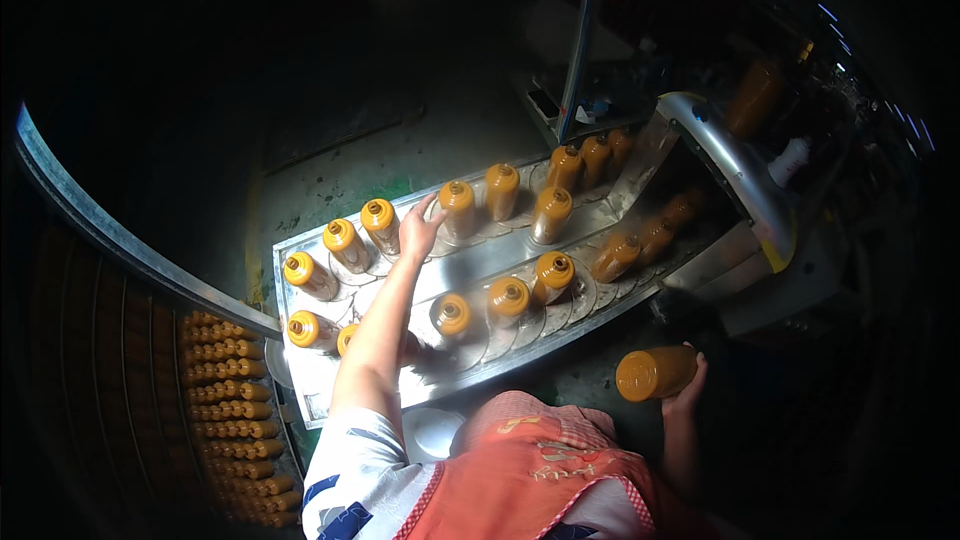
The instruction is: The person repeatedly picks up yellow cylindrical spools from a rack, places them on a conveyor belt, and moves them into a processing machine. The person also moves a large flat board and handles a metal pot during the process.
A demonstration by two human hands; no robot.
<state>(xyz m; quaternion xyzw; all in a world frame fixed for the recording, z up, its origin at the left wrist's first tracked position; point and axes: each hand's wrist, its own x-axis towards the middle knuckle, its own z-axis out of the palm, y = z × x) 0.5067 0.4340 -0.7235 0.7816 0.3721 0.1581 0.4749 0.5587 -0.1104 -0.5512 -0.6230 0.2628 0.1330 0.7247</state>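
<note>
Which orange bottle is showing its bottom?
The bottle in the right hand, held away from the conveyor. Its round base faces the camera, whereas the upright bottles on the conveyor stand neck up.

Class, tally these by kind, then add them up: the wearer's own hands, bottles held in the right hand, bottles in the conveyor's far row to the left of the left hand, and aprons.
Left hand and right hand: 2
Held bottle: 1
Far-row bottles left of the left hand: 3
Orange apron: 1
Total: 7
</note>
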